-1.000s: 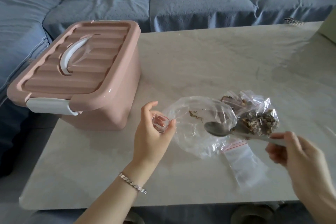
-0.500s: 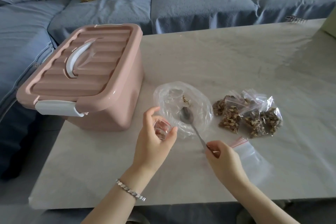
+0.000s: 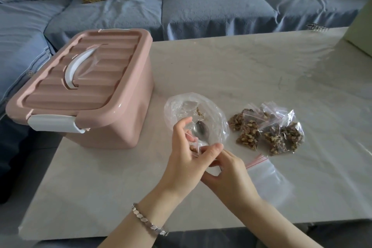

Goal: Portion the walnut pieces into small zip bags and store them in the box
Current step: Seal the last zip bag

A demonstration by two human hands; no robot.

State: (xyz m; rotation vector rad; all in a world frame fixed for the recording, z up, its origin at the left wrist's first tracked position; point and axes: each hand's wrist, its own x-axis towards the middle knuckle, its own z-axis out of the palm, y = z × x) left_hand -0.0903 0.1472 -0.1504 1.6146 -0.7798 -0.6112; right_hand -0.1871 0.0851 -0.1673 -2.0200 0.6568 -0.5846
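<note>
Noted fingers of left hand [image 3: 185, 159] and right hand [image 3: 227, 177] curled, pinching small zip bag [image 3: 194, 149] between them above table [image 3: 100, 187]. Found spoon [image 3: 201, 129] lying in large clear bag [image 3: 217, 119] just beyond. Recorded filled bags [image 3: 267, 133] clustered to the right, empty zip bag [image 3: 269, 179] flat nearby, pink box [image 3: 112, 123] left, lid closed.

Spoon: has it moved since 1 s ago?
Yes. The spoon has gone left, off the filled bags, and now lies inside the large clear bag, nearer the pink box.
</note>
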